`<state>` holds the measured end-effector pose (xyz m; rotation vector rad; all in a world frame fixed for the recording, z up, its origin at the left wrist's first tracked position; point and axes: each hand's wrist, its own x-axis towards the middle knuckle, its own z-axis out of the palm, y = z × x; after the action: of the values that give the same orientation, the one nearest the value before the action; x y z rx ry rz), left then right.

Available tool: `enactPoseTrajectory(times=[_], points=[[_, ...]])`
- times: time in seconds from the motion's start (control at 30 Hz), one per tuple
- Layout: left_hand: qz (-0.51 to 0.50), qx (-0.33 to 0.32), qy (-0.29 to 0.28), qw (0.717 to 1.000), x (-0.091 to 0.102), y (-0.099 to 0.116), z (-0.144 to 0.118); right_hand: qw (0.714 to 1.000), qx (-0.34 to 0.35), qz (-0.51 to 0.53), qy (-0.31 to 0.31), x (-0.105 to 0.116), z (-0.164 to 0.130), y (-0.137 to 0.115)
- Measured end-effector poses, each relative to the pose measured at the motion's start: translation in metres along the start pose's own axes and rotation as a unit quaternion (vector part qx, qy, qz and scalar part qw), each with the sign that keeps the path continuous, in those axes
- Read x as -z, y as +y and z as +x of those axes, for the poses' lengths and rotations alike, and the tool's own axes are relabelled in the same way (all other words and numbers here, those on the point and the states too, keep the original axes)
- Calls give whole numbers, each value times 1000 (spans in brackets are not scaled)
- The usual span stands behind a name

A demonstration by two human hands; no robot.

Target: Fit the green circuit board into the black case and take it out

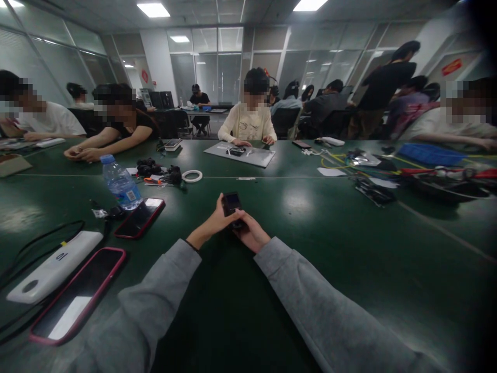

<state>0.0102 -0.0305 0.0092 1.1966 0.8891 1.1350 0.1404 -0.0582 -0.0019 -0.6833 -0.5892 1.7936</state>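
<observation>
Both hands meet mid-surface: left hand and right hand fingers closed round the small black device, standing upright between them.

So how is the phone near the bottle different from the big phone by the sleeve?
The phone by the water bottle has a dark red case; the nearer phone has a pink one. The red-cased phone looks smaller, being farther away, and its corner lies against the bottle; the pink-cased one lies beside a white power bank. Both lie flat, screens dark, on the green table.
</observation>
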Motion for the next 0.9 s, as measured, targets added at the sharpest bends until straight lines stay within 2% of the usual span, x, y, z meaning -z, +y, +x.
enactPoseTrajectory(times=[0.1,0.23,0.4,0.57,0.9], points=[[-51,50,22,997,2,-14,0,1000,7,25,-9,2,1,-2],[-73,34,-5,997,4,-12,-1,999,5,33,-15,0,0,-2],[-35,35,-7,999,8,-8,0,999,3,28,-19,-2,-2,-3],[-16,41,-32,999,15,-9,1,1000,10,24,-17,-1,-2,-3],[-110,36,-33,993,22,-18,2,999,12,3,-44,-2,-2,-1]])
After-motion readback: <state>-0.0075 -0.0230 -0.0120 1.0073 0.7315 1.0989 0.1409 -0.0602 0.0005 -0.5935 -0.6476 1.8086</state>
